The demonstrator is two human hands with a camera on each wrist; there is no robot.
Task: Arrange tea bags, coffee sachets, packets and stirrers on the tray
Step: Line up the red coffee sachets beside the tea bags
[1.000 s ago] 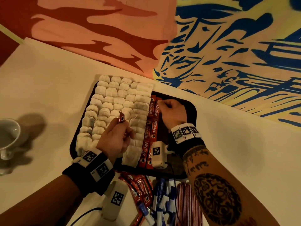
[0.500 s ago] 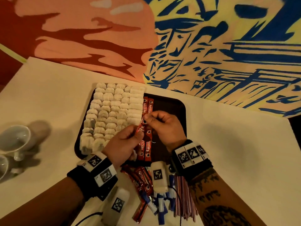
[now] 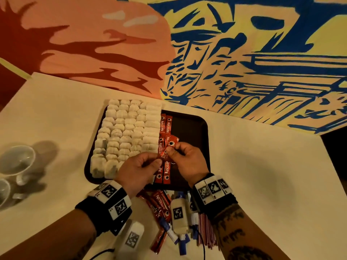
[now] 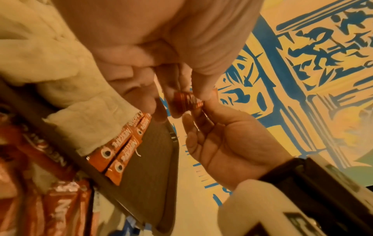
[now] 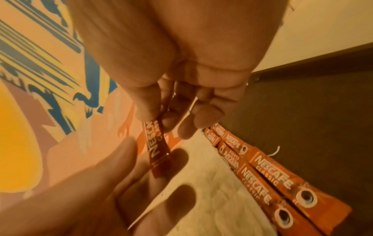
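— So, where are the hands?

— Both hover above the black tray (image 3: 199, 128), near its front edge. The left hand (image 3: 139, 170) and the right hand (image 3: 187, 162) meet over one red coffee sachet (image 3: 167, 150), held in the air between them. The left fingers (image 4: 199, 89) pinch its lower end; the right fingers (image 5: 167, 123) pinch the upper part. A second sachet may lie behind it in the right hand; I cannot tell.

— What is on the tray?

— White tea bags (image 3: 127, 132) fill its left half in tight rows. Just beside them, touching their right edge, two columns of red sachets (image 3: 166, 124) lie flat, end to end. The tray's right part shows bare dark bottom.

— And off the tray?

— On the pale surface (image 3: 262, 175) in front of the tray sits a loose pile (image 3: 159, 201) of red sachets and blue-and-white packets, with a bundle of thin red-and-white stirrers (image 3: 205, 229) to its right, partly hidden by the right wrist. Two white cups (image 3: 16, 162) stand well apart at the left edge.
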